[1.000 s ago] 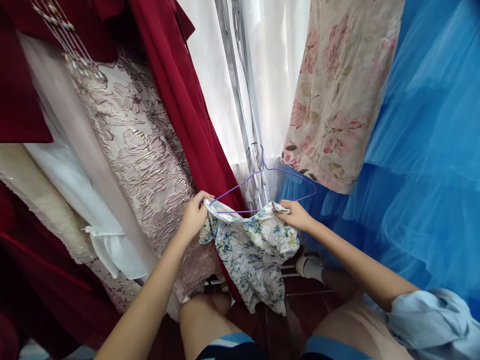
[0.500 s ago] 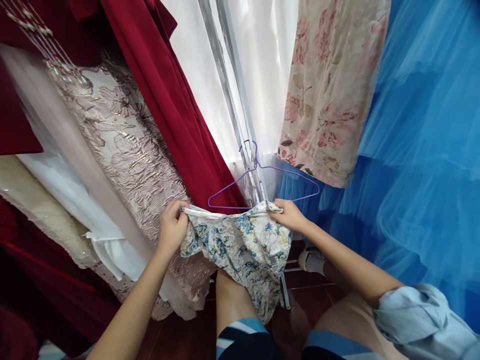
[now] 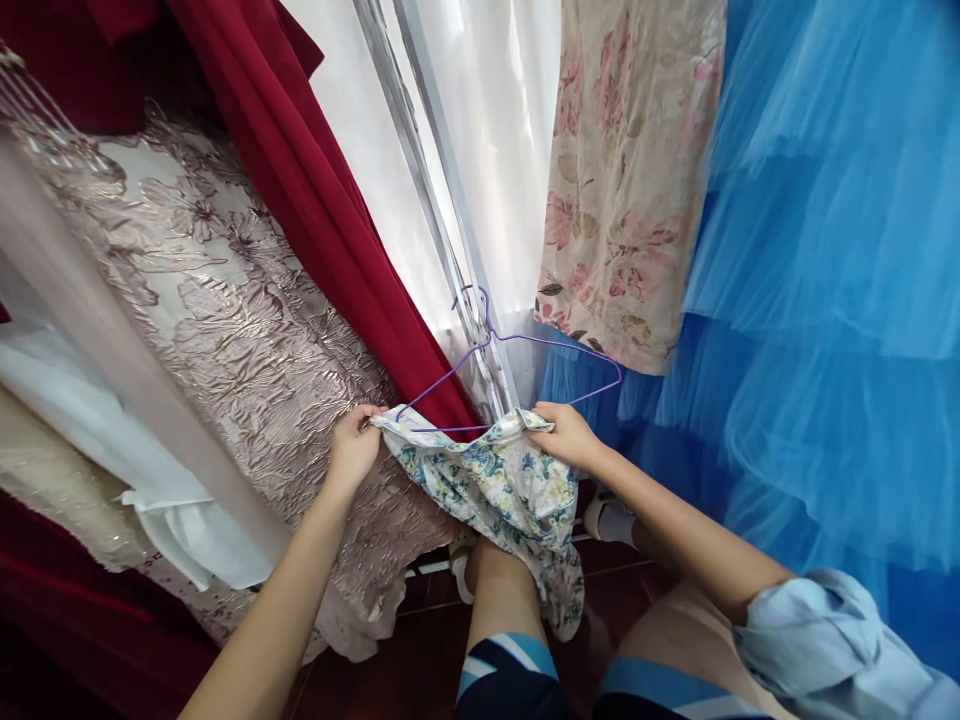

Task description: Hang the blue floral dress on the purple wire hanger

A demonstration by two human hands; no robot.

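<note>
A small white garment with blue and yellow flowers [image 3: 495, 480] hangs between my two hands; its exact kind is hard to tell. My left hand [image 3: 355, 445] pinches the left end of its top edge. At the right end, my right hand [image 3: 564, 434] grips the same edge, fingers closed on the cloth. Behind the top edge is a purple wire hanger [image 3: 555, 338], its hook up by the metal poles. The hanger's left corner dips inside the garment's opening near my left hand, while its right corner shows above my right wrist.
Pale metal rack poles [image 3: 431, 160] slope down the middle before a white curtain [image 3: 495, 130]. A dark red dress [image 3: 300, 200] and a pink brocade dress [image 3: 247, 320] hang left. A beige floral garment [image 3: 622, 200] and blue tulle [image 3: 825, 250] hang right. My legs are below.
My left hand has drawn the garment's left edge over the hanger's left corner, which was outside the cloth before. The view has shifted slightly to the right.
</note>
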